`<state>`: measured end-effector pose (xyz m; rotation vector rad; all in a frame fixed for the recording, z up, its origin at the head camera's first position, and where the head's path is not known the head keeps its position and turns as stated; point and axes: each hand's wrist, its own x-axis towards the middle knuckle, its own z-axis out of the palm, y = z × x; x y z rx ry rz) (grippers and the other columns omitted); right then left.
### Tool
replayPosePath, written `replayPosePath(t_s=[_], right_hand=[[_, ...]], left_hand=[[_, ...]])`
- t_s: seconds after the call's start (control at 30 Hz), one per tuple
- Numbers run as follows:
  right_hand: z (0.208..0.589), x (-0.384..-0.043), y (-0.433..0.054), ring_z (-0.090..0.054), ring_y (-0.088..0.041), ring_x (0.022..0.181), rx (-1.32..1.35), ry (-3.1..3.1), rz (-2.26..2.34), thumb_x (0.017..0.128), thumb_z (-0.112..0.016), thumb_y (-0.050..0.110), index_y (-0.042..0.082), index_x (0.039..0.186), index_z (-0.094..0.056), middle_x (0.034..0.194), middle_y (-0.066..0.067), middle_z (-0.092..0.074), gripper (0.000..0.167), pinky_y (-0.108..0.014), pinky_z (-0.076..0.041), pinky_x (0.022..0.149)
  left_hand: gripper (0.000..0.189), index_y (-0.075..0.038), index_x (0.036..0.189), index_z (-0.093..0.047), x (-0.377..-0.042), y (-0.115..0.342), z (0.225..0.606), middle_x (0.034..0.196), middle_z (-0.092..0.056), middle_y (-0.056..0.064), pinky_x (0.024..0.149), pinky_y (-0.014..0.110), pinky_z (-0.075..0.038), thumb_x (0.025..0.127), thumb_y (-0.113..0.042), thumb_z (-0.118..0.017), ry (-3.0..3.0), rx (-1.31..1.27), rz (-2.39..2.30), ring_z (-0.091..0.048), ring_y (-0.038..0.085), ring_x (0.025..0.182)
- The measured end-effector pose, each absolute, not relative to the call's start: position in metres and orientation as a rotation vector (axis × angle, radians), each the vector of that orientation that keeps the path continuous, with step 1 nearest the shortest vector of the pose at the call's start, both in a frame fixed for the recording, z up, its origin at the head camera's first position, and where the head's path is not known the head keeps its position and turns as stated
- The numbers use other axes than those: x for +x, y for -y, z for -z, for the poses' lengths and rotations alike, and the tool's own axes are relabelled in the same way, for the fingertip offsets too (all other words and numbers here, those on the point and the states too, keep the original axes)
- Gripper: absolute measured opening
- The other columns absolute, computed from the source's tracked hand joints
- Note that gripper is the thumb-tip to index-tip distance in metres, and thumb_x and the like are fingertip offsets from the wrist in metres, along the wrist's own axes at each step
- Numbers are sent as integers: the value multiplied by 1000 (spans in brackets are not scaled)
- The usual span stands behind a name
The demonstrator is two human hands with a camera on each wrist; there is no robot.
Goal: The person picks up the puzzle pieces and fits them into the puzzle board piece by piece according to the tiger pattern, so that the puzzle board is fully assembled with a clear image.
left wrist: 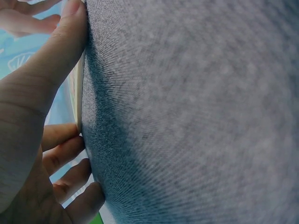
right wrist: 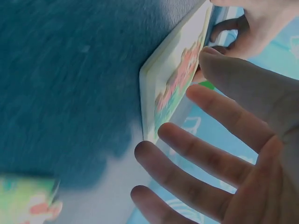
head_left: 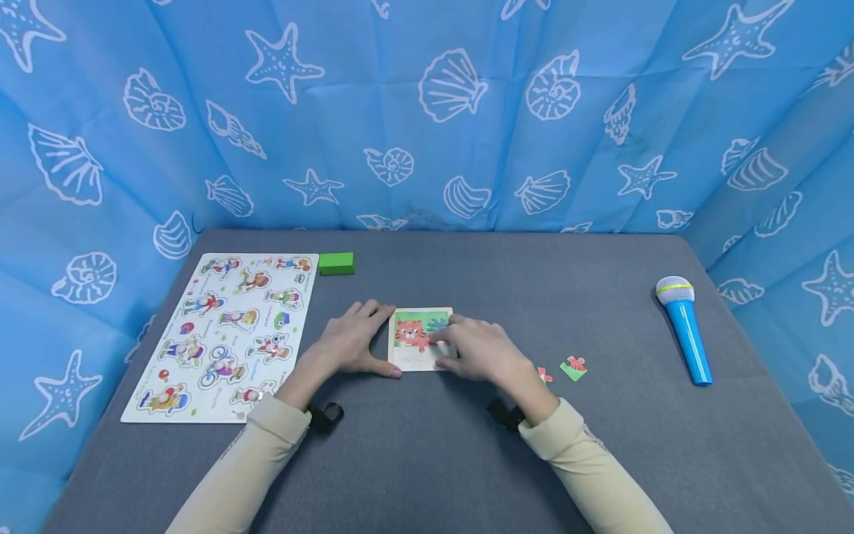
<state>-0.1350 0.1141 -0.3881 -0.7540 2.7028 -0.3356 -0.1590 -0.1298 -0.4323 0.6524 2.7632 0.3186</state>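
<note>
A small jigsaw puzzle board [head_left: 416, 361] with a pale frame lies in the middle of the table, also seen edge-on in the right wrist view. Red tiger pieces [head_left: 409, 334] fill part of its upper area; the lower strip is bare. My left hand [head_left: 350, 343] holds the board's left side, thumb by the near corner and index finger by the far one. Over the right side reaches my right hand [head_left: 482, 350], its fingers extended and spread, fingertips at the pieces. No piece shows between them. Two loose puzzle pieces, one green and red [head_left: 574, 368], lie beside the right wrist.
A white peg puzzle board [head_left: 220, 334] with sports figures lies at the left. Next to its far corner sits a green block [head_left: 336, 263]. On the right lies a blue toy microphone [head_left: 687, 334]. A blue shell-print curtain [head_left: 414, 111] hangs behind the grey table.
</note>
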Motion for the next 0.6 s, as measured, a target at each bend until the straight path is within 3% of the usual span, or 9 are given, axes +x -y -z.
replayPosePath(t_s=[0.3, 0.47, 0.6], right_hand=[[384, -130, -153, -51, -14, 72, -690, -2776, 365, 93, -76, 29, 16, 126, -74, 109, -9, -66, 36, -27, -37, 54], [380, -126, -177, -58, -15, 77, -622, -2793, 344, 93, -76, 28, 14, 128, -73, 115, -11, -68, 38, -29, -43, 57], [377, -121, -192, -56, -15, 74, -570, -2794, 336, 93, -76, 28, 13, 128, -72, 116, -13, -68, 39, -28, -41, 55]], left_hand=[[117, -15, 160, -36, -158, 131, 432, 147, -49, 11, 88, 54, -53, 71, -77, -77, -2763, 663, -331, -51, 29, 125], [117, -14, 160, -36, -158, 131, 431, 146, -49, 12, 88, 55, -53, 71, -77, -77, -2765, 665, -334, -51, 29, 125], [117, -14, 160, -36, -158, 131, 431, 146, -49, 12, 89, 57, -53, 71, -77, -77, -2766, 664, -332, -51, 30, 126]])
